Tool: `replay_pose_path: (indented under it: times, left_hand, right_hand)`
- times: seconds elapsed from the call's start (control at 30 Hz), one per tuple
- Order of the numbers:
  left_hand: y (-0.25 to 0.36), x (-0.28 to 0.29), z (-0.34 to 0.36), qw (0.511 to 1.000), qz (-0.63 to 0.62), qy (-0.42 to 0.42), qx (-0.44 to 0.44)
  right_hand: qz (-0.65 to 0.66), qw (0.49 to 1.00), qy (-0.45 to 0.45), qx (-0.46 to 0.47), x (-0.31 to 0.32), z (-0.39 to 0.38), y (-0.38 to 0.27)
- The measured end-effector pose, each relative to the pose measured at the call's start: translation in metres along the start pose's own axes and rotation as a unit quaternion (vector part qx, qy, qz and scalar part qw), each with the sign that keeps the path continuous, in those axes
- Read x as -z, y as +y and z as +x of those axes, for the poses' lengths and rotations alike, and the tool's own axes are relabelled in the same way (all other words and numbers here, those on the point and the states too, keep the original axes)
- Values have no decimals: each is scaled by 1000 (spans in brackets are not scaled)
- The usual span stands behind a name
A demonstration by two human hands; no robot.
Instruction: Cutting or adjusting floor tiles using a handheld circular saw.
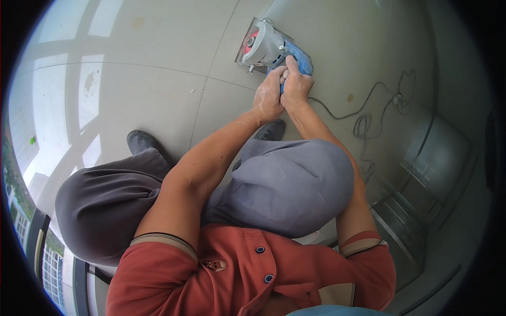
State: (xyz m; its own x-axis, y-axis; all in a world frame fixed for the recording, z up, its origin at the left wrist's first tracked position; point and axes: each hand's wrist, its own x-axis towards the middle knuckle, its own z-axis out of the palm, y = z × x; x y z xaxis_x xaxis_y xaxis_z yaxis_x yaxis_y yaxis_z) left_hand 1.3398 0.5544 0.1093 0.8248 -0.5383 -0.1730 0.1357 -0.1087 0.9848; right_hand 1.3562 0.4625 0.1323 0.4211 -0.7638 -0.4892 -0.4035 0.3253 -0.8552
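Observation:
A handheld electric cutter with a grey metal body, blue handle and red disc rests on the pale tiled floor, over a grout line. My right hand is wrapped around the blue handle. My left hand presses against the right hand and the handle's lower part. Both hands are dusted white. I am crouching, with my grey-trousered knees below my arms.
The tool's black power cord snakes across the floor to the right, with loops. My dark shoes stand on the tiles. A window frame runs along the lower left. A metallic frame lies at the right.

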Motion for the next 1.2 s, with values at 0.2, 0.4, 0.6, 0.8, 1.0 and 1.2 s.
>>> replay_pose_path:
  times: [0.2, 0.4, 0.6, 0.8, 1.0, 1.2]
  left_hand:
    - [-3, 4, 0, 1000, -1, 4, -24]
    - [-1, 4, 2, 1000, 6, 3, -14]
    - [0, 1, -3, 1000, 0, 7, -10]
    - [0, 4, 1, 1000, -3, 12, -14]
    - [3, 4, 1, 1000, -8, 9, -6]
    - [8, 5, 0, 1000, -6, 12, 6]
  right_hand:
    - [9, 1000, 1, -7, -3, -2, 1]
    - [3, 1000, 9, -12, -5, -1, 1]
    - [4, 1000, 6, -22, -1, -2, 1]
    - [-40, 999, 8, -8, -6, -4, -4]
    - [-22, 999, 15, -20, -5, -4, -4]
    - [-24, 1000, 10, -8, -1, -3, -1]
